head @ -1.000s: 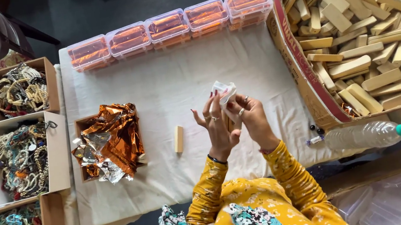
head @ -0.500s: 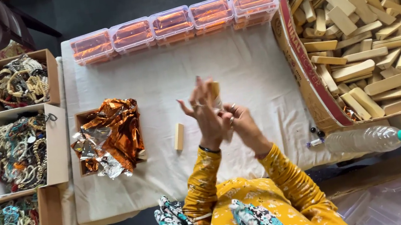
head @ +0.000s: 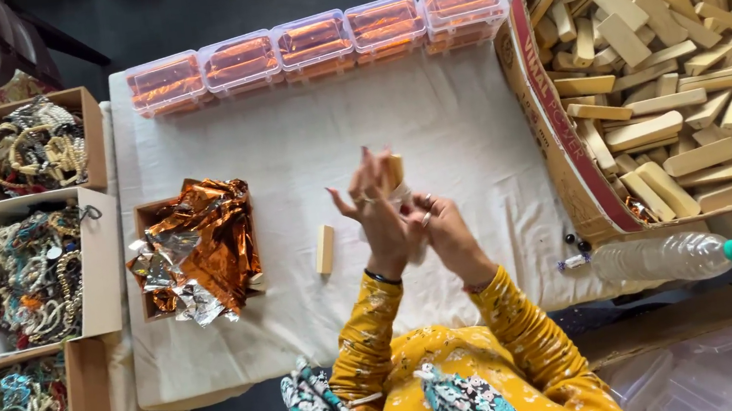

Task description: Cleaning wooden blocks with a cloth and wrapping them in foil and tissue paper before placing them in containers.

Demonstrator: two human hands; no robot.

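Both hands are raised together above the tabletop (head: 468,130): the left hand (head: 378,218), fingers spread, and the right hand (head: 444,233), fingers curled, hold a small wooden block (head: 393,171) upright between them, with a clear wrapper seemingly at its base. Judged from this, keep the block steady and square so the wrapper sits flat. A second block (head: 325,249) lies just left of the hands.

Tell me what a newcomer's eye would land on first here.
First, the two hands at the centre: the left hand and right hand hold a pale block up over the white cloth. Next, the carton at right, heaped with similar blocks. Then the crumpled orange foil at left and the row of clear lidded boxes along the far edge.
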